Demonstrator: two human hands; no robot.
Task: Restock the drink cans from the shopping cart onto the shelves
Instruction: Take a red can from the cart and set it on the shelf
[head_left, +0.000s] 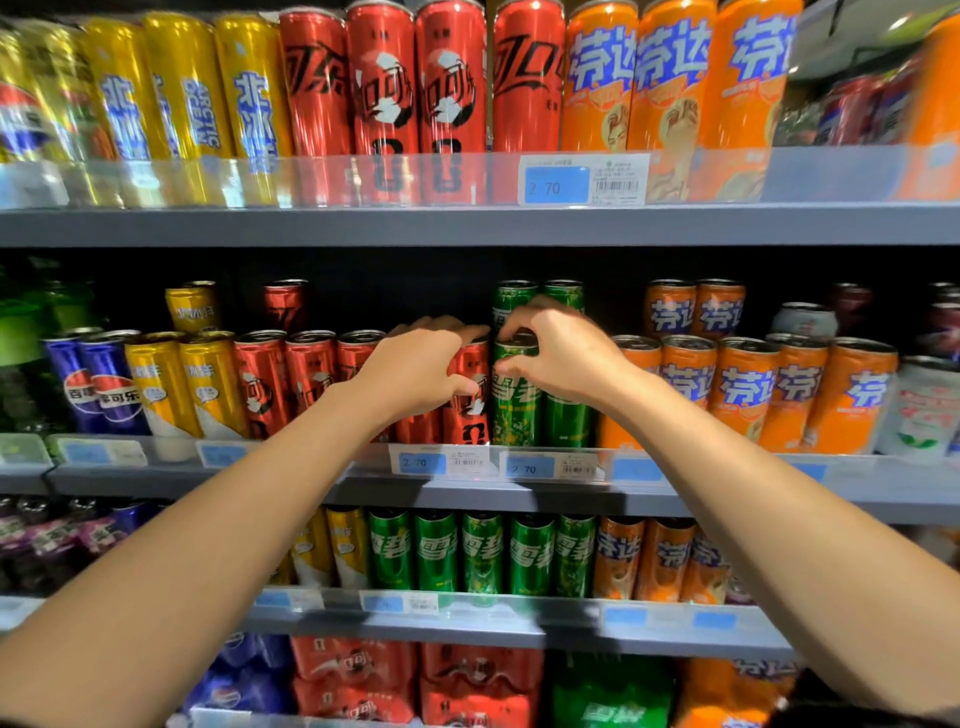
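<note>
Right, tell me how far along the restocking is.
Done, apparently: the middle shelf already has full front rows of yellow, red, green and orange cans. In hand: the left hand has its grip on a red can, and the right hand pinches the top of a green can beside it, both at the shelf front. Left: unknown, as the cart is out of view.

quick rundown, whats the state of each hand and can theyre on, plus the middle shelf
left hand: curled round the red can, gripping it
right hand: fingers curled on the green can's top
red can: upright on the middle shelf, held
green can: upright beside the red can, held
middle shelf: front row full of upright cans
</note>
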